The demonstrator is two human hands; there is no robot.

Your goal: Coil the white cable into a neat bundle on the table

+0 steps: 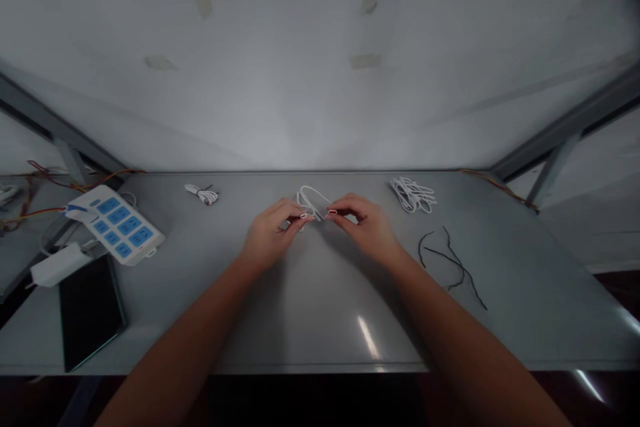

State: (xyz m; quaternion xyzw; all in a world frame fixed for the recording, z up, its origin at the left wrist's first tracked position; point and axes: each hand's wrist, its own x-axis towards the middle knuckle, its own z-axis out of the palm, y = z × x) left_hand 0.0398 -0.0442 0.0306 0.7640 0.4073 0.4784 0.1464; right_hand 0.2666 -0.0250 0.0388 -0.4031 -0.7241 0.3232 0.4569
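Note:
A white cable (310,195) is held up between my two hands over the middle of the grey table. My left hand (273,230) is closed, thumb and finger pinching one part of it. Opposite, my right hand (367,223) pinches another part, where a small light connector end shows at the fingertips. The cable's loop rises between the hands, and the fingertips hide some of it. To the right lies a coiled white cable (413,195). On the left rests a smaller bundled white cable (203,194) with a dark tie around it.
Several loose dark ties (457,263) lie on the right of the table (320,320). At left are a white power strip (120,223) with blue sockets, a white adapter (61,265) and a dark tablet (93,310). A pale wall (300,100) stands behind.

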